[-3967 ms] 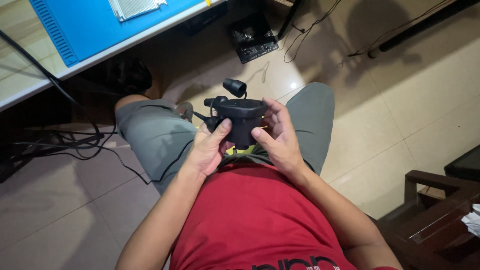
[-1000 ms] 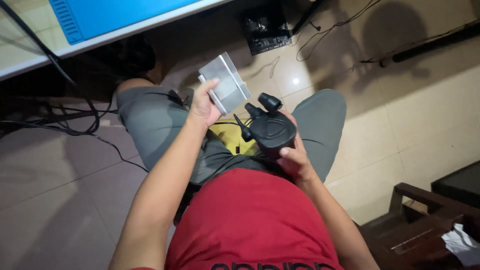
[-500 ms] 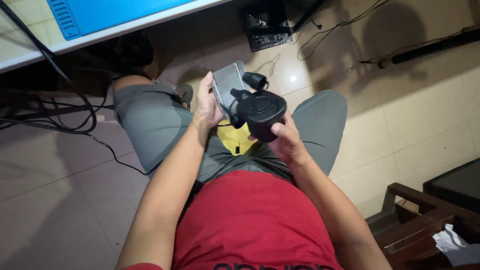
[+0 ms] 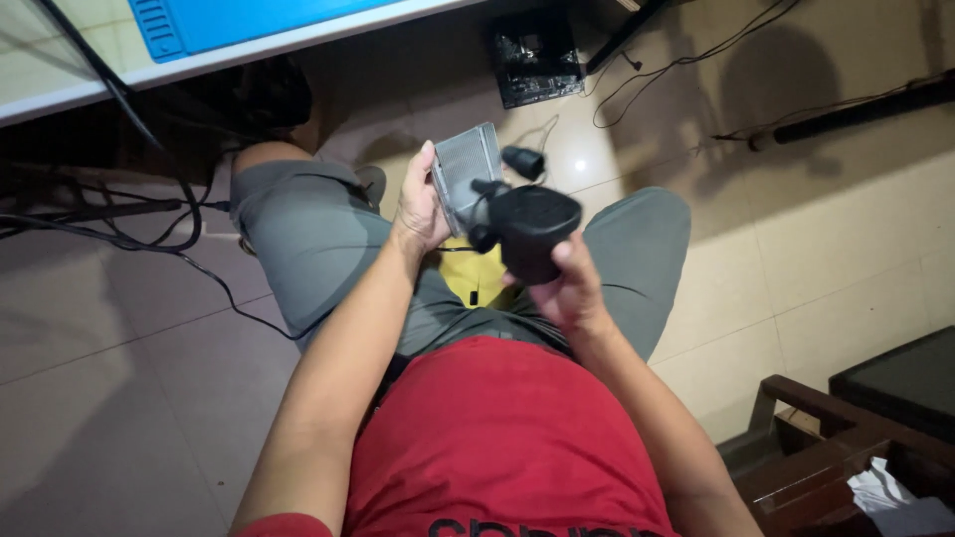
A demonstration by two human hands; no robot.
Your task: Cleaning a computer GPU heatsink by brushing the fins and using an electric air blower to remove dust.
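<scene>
In the head view, the left hand (image 4: 420, 211) had its grip closed around the edge of a flat silver metal box (image 4: 466, 164), held upright above the lap. The right hand (image 4: 567, 288) gripped a round black device (image 4: 532, 227) from below, its side touching the box. A yellow object (image 4: 477, 280) lay on the lap beneath them.

Grey finned block (image 4: 466, 171) in left hand (image 4: 420, 211), black device (image 4: 532, 229) in right hand (image 4: 567, 296).
</scene>
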